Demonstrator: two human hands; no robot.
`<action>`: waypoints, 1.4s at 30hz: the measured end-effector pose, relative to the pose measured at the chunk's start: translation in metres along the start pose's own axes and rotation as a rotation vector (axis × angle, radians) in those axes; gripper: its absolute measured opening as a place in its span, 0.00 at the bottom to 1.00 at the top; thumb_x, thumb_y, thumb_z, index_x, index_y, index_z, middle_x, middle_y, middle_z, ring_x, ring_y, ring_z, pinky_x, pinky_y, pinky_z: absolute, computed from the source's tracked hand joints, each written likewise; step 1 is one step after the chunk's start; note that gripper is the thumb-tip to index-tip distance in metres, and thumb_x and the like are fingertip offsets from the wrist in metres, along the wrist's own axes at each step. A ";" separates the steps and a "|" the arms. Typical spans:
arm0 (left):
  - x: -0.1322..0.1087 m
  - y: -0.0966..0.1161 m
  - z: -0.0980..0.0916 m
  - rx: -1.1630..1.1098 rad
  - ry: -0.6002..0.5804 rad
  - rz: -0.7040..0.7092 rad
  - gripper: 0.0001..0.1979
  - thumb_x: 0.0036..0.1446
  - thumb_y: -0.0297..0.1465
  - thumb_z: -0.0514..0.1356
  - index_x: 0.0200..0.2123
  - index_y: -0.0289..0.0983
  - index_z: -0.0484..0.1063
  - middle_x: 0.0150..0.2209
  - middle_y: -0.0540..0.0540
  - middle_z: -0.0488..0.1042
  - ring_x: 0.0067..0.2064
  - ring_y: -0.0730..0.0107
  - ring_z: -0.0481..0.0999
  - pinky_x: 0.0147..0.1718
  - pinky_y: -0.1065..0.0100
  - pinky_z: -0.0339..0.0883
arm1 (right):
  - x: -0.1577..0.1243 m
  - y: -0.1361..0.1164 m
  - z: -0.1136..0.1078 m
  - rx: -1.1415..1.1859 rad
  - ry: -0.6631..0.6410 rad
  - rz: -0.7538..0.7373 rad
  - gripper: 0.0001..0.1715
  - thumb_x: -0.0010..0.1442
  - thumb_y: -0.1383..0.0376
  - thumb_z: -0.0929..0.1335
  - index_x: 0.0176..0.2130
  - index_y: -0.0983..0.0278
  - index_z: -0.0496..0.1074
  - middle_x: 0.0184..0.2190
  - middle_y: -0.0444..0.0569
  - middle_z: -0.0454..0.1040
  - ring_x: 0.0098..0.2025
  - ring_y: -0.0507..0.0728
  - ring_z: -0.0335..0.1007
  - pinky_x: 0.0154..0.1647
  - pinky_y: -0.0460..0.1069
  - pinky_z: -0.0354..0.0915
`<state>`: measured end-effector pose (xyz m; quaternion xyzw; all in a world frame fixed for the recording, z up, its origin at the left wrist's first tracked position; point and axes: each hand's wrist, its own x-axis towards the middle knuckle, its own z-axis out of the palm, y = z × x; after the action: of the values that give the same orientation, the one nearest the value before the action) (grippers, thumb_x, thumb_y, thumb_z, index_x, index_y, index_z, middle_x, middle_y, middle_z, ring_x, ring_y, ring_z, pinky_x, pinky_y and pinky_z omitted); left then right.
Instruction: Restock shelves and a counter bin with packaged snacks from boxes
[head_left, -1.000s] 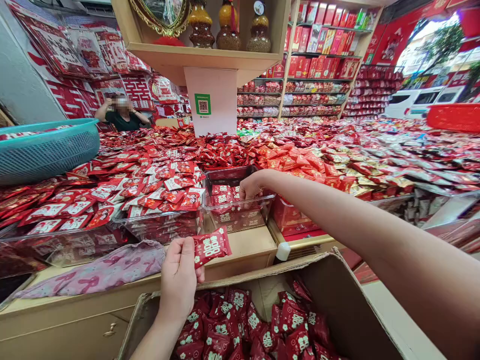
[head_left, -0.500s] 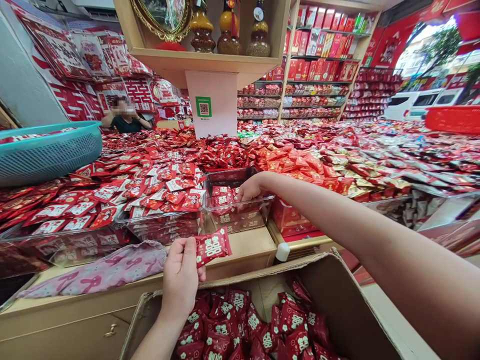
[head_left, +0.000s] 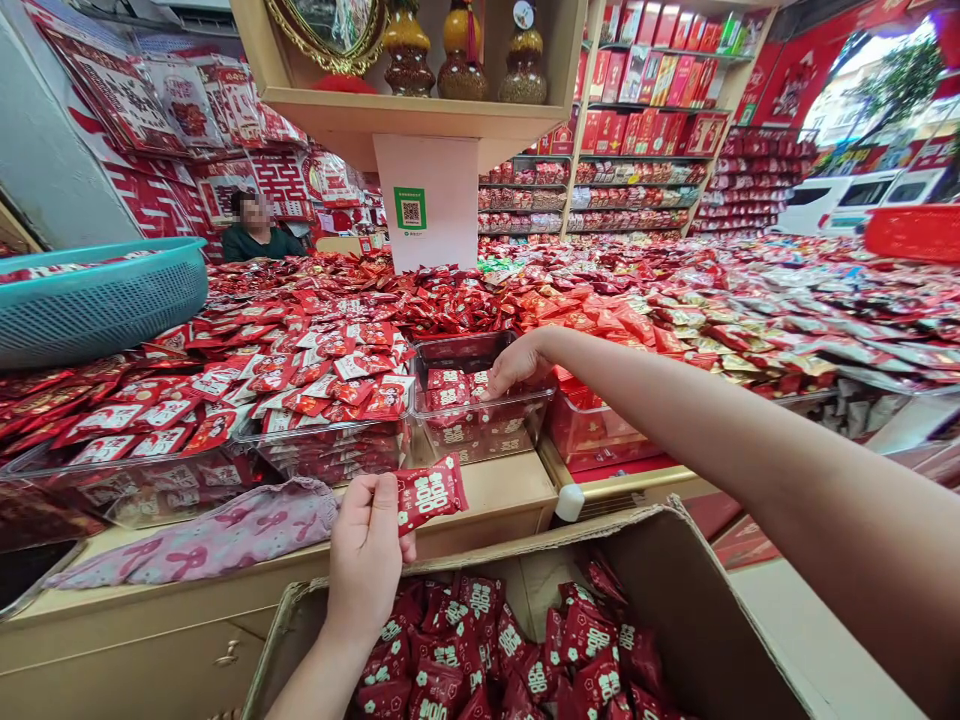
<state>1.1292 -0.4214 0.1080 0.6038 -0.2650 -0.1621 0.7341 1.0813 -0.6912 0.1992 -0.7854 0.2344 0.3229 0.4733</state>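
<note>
My left hand [head_left: 367,550] pinches a dark red candy packet [head_left: 431,497] with pale double-happiness print, above the near edge of a cardboard box [head_left: 697,590]. Inside that box lie many matching packets [head_left: 450,650]. My right hand [head_left: 519,362] reaches into a clear plastic bin [head_left: 491,447] on the counter, its fingers curled downward. Against its fingertips is the edge of a packet [head_left: 479,384], beside another one [head_left: 447,382] lying flat in the bin. Whether anything sits within the curled fingers is hidden.
Clear bins heaped with red and white packets [head_left: 322,375] stand to the left, orange-red packets [head_left: 592,310] to the right. A teal basket [head_left: 105,310], a pink-patterned cloth [head_left: 202,535] and a display shelf [head_left: 420,115] surround the counter. A person [head_left: 259,235] sits behind.
My right hand has shifted slightly up and right within the bin, showing more of the packet by its fingertips. My left hand keeps its packet nearly still. The person behind has lowered their arms.
</note>
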 end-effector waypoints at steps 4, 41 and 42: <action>0.000 0.001 0.001 0.001 0.003 0.002 0.11 0.53 0.39 0.54 0.25 0.39 0.61 0.12 0.59 0.58 0.12 0.82 0.55 0.09 0.80 0.53 | -0.005 -0.002 0.001 -0.015 -0.050 0.010 0.26 0.47 0.51 0.67 0.38 0.68 0.69 0.33 0.48 0.73 0.36 0.55 0.70 0.38 0.50 0.64; -0.003 -0.001 -0.002 0.055 0.006 -0.018 0.15 0.49 0.44 0.55 0.27 0.38 0.61 0.13 0.58 0.58 0.13 0.80 0.56 0.09 0.79 0.54 | 0.009 -0.011 0.012 -0.295 0.255 0.210 0.44 0.41 0.38 0.62 0.45 0.68 0.65 0.48 0.59 0.63 0.51 0.64 0.59 0.43 0.56 0.61; -0.003 -0.002 -0.002 0.061 0.004 -0.019 0.15 0.49 0.45 0.55 0.27 0.38 0.61 0.13 0.58 0.58 0.13 0.80 0.56 0.09 0.79 0.54 | 0.011 -0.011 0.011 -0.291 0.236 0.205 0.43 0.42 0.37 0.61 0.44 0.67 0.65 0.46 0.58 0.64 0.49 0.64 0.61 0.42 0.56 0.62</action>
<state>1.1279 -0.4187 0.1057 0.6286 -0.2627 -0.1598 0.7144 1.0930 -0.6775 0.1945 -0.8498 0.3175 0.3056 0.2891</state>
